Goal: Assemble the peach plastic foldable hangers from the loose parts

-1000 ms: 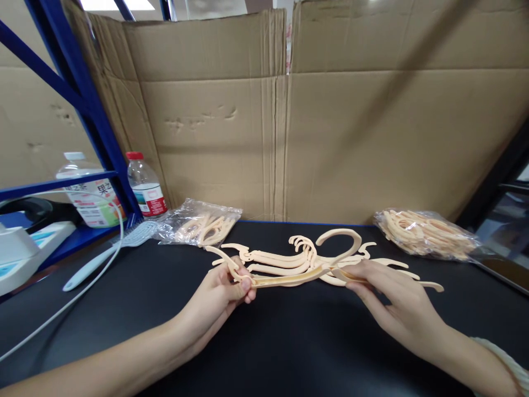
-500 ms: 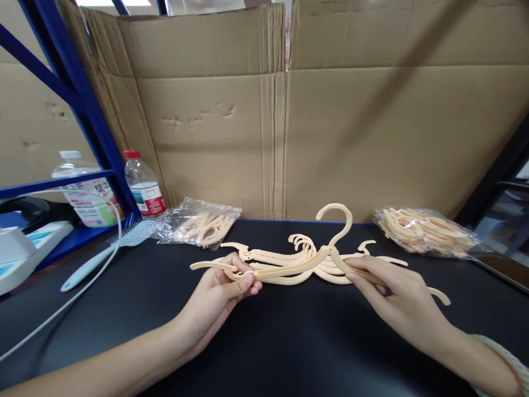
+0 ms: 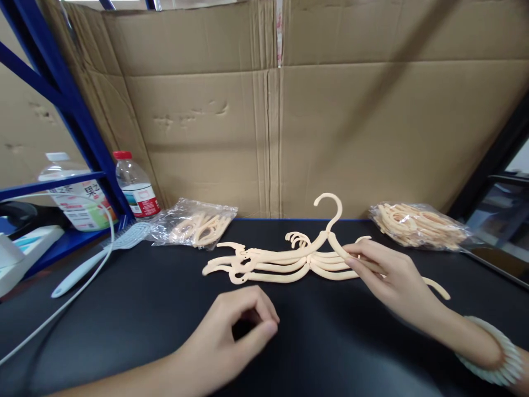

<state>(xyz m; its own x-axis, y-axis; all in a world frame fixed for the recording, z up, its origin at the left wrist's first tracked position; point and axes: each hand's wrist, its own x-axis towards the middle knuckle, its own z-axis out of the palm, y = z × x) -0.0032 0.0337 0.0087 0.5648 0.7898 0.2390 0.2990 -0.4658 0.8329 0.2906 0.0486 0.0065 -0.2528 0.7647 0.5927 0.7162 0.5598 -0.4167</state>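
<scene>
My right hand (image 3: 394,278) pinches the right arm of a beige folding clothes hanger (image 3: 289,255). Its hook points up, and its left arm stretches over several other beige hangers (image 3: 285,275) lying stacked on the black table. The tip of its right arm sticks out past my wrist. My left hand (image 3: 243,331) is in front of the stack, apart from it, with fingers curled in toward the thumb and nothing visible in them. My fingers hide part of the held hanger's right arm.
Clear bags of beige hanger parts lie at back left (image 3: 198,226) and back right (image 3: 417,223). A pale blue brush (image 3: 82,270), a white cable (image 3: 88,278) and a red-capped bottle (image 3: 138,190) are on the left. Cardboard (image 3: 198,127) stands behind; a blue frame (image 3: 78,110) rises at left.
My left hand has let go of the hanger's left arm and drawn back toward me. The hanger's left end has swung out over the stack, while my right hand still grips it.
</scene>
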